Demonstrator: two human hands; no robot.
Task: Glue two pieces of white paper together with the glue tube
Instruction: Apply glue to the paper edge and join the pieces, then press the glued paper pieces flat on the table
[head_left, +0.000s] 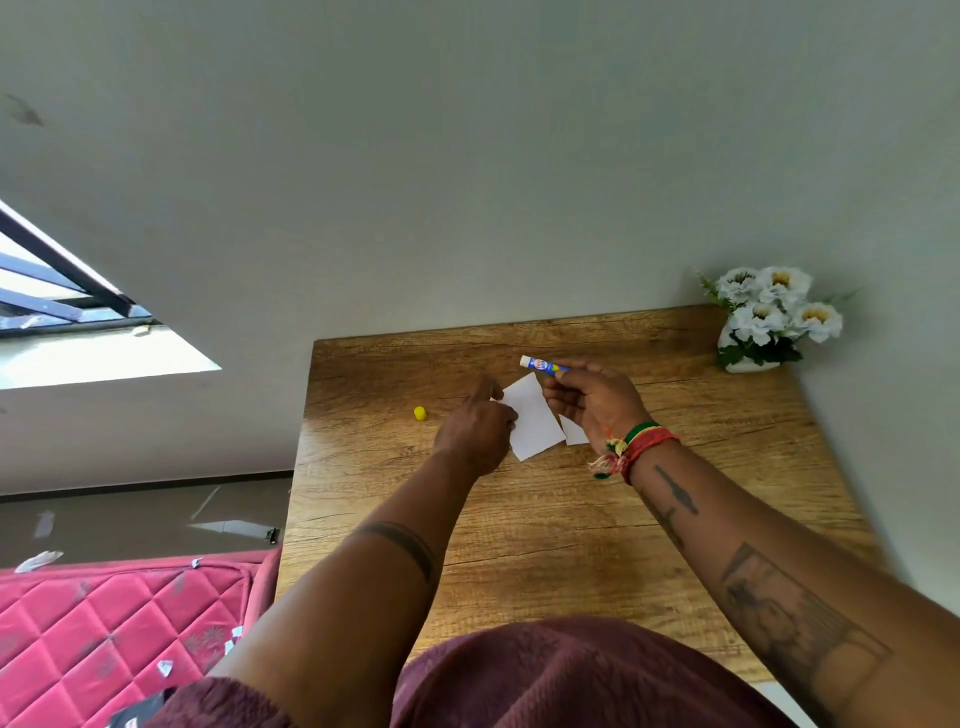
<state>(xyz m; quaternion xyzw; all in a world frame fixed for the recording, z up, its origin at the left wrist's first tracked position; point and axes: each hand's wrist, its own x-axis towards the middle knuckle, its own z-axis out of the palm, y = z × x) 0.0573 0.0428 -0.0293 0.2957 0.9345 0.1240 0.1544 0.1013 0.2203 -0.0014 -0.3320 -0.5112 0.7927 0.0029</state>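
A white piece of paper (532, 418) is tilted above the wooden table (571, 545), with my left hand (475, 428) pinching its left edge. A second white piece (573, 430) lies on the table just to its right, partly hidden under my right hand (592, 400). That hand grips a blue and white glue tube (540, 364), uncapped, its white tip pointing left above the papers. The yellow cap (420, 413) stands alone on the table to the left of my left hand.
A white vase of white flowers (769, 322) stands at the table's far right corner against the wall. A red quilted mattress (114, 623) with paper scraps lies left of the table. A window (62, 301) is at the far left.
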